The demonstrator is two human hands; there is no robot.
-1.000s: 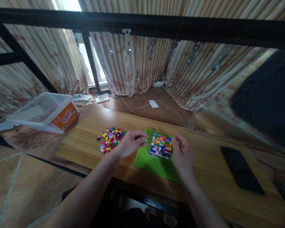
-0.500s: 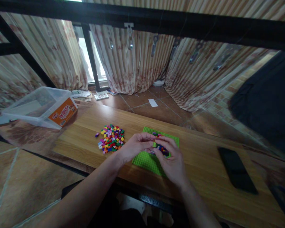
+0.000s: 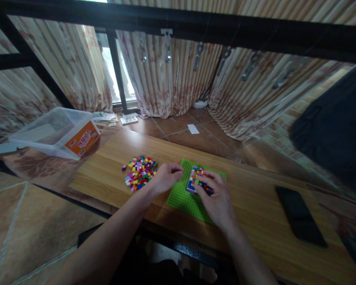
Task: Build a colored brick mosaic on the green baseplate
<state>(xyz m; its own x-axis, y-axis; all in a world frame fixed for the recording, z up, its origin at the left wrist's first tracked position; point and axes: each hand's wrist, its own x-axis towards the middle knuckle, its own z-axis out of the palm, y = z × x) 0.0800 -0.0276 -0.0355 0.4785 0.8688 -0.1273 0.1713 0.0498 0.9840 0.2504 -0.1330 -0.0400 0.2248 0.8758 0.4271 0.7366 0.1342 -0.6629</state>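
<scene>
On a green studded baseplate (image 3: 182,202) sits a small build of colourful toy bricks (image 3: 191,183), with blue, white, pink and orange pieces showing. My right hand (image 3: 219,200) bends over its right side, thumb on the near side and fingers on the far side, gripping it. A lime-green brick (image 3: 197,182) shows between the thumb and fingertips; whether it is pressed on or only held I cannot tell. Over the plate's left edge is my left hand (image 3: 166,178), apart from the build, its fingers loosely curved with a gap to the thumb and nothing visible in them.
A heap of loose bricks (image 3: 141,174) lies left of my left hand, with one purple brick (image 3: 124,168) off to its side. A black phone (image 3: 299,215) lies on the wooden table (image 3: 255,198) at right. At far left stands a clear plastic bin (image 3: 56,132).
My left hand has drawn away from the build to the left, uncovering more of it. My right hand stays at the build. The view has shifted slightly.
</scene>
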